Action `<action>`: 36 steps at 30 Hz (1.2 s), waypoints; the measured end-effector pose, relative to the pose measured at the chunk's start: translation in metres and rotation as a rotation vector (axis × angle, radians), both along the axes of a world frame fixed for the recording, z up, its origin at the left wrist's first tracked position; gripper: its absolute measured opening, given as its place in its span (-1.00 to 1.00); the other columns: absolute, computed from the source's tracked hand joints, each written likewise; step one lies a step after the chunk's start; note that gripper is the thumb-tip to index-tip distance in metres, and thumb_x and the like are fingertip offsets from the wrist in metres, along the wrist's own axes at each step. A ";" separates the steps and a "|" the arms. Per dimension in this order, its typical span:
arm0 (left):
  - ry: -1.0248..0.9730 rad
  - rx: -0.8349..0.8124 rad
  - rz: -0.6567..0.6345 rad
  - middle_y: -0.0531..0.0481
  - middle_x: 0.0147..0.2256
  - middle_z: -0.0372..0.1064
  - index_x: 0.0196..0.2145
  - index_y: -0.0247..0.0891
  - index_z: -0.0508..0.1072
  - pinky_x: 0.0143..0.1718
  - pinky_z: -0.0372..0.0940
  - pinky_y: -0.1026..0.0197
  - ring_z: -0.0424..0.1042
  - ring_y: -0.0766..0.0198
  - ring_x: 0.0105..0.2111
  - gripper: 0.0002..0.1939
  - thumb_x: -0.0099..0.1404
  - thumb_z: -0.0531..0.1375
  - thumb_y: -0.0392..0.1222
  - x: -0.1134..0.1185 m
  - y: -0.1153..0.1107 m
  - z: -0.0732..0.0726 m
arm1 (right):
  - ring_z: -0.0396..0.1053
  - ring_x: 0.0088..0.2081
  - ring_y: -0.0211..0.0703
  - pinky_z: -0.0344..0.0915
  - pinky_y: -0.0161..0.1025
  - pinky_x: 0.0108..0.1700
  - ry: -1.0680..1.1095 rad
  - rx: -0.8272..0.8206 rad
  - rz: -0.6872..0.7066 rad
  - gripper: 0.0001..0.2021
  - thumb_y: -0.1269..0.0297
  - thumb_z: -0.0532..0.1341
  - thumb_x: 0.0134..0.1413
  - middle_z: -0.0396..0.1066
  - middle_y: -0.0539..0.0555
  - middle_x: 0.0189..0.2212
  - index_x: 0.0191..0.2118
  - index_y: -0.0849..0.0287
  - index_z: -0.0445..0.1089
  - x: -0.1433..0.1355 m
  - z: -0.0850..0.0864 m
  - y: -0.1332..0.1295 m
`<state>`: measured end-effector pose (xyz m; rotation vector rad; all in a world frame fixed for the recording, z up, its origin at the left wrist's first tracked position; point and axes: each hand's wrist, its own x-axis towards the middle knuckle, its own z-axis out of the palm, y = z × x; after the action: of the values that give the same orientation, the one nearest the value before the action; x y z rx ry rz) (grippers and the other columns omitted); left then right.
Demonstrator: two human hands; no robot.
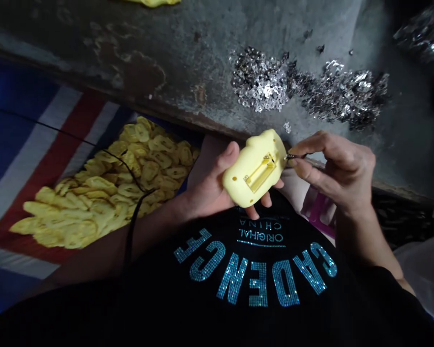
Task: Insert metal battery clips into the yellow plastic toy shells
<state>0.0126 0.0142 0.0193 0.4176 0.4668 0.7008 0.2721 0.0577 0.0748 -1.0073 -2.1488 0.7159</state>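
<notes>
A yellow plastic shell (242,183) with an open battery compartment (261,174) lies in my left hand (217,185), its thumb on the near end and fingers curled underneath. Small metal pieces show at one end of the compartment. Close by the shell's right edge, my right hand (334,168) pinches a small metal battery contact with a spring (291,156) between thumb and fingertips. Whether the contact touches the shell I cannot tell. One loose metal contact (287,127) rests on the table just above.
Piles of small metal contacts (262,79) and springy contacts (347,94) lie on the worn grey table (188,53). Many yellow shells (130,168) are heaped on a striped sheet (72,115) at left. A dark cord (58,129) crosses it. A shiny plastic bag (425,31) sits far right.
</notes>
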 end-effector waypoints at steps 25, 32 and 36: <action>-0.198 -0.055 -0.011 -0.04 -0.06 0.73 0.16 -0.21 0.66 -0.21 0.64 0.14 0.75 0.11 -0.18 -0.38 0.60 0.19 0.39 0.003 -0.022 0.014 | 0.59 -0.09 0.04 0.61 0.04 -0.06 -0.446 0.290 0.164 -0.78 0.30 0.23 0.60 0.67 0.09 -0.07 0.14 -0.05 0.61 -0.020 0.030 -0.029; -0.136 -0.050 0.002 -0.10 -0.04 0.73 0.17 -0.22 0.65 -0.22 0.62 0.14 0.73 0.07 -0.15 -0.35 0.53 0.27 0.41 0.004 -0.023 0.013 | 0.62 -0.16 0.03 0.62 0.03 -0.07 -0.199 0.326 0.081 -0.66 0.41 0.38 0.45 0.72 0.08 -0.05 0.21 -0.10 0.62 -0.015 0.020 -0.040; -0.079 -0.054 0.034 -0.16 -0.04 0.70 0.18 -0.21 0.64 -0.27 0.64 0.16 0.73 0.07 -0.17 -0.32 0.45 0.34 0.43 0.005 -0.027 0.015 | 0.64 -0.13 -0.02 0.62 -0.02 -0.07 -0.088 0.210 -0.047 -0.73 0.41 0.43 0.41 0.71 0.04 -0.10 0.10 -0.11 0.65 -0.013 0.009 -0.039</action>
<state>0.0180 -0.0130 0.0338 0.3303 0.4184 0.7333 0.2595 0.0185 0.0842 -0.9888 -2.2137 0.4206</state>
